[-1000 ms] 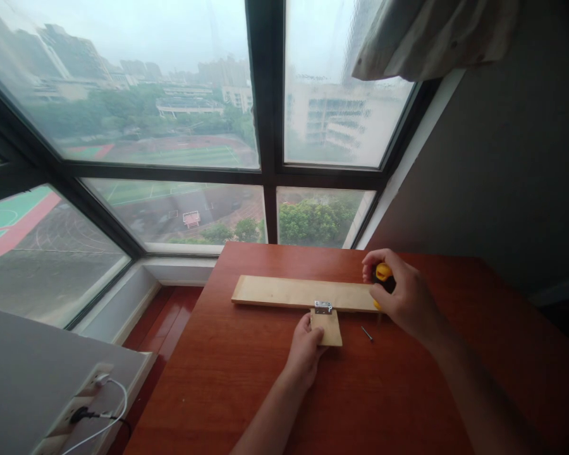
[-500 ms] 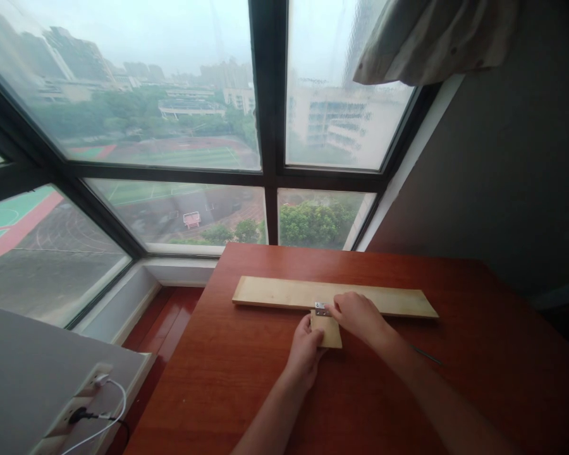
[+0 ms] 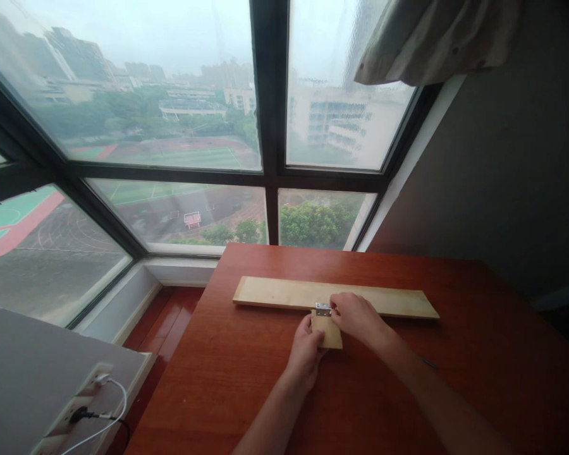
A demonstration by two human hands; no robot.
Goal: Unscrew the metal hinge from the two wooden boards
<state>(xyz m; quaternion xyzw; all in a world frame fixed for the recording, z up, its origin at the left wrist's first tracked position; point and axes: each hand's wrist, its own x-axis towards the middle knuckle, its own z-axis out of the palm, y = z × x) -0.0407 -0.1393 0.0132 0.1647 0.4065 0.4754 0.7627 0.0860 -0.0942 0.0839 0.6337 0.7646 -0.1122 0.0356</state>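
Observation:
A small light wooden board is held at its left side by my left hand, with the thumb on top and the fingers at the edge. Across the far end of that piece lies a silvery metal hinge, reaching to the near edge of a long wooden board. My right hand is closed, its fingertips pinched together by the hinge's right end. Whatever is between those fingertips is too small to make out.
The boards rest on a reddish-brown table. A thin dark rod lies partly hidden by my right forearm. Large windows stand beyond the table, and sockets with plugged-in cables are at lower left.
My right fingertips have shifted slightly and curled in at the hinge's right end, and more of the hinge shows. My left hand holds the small board as before.

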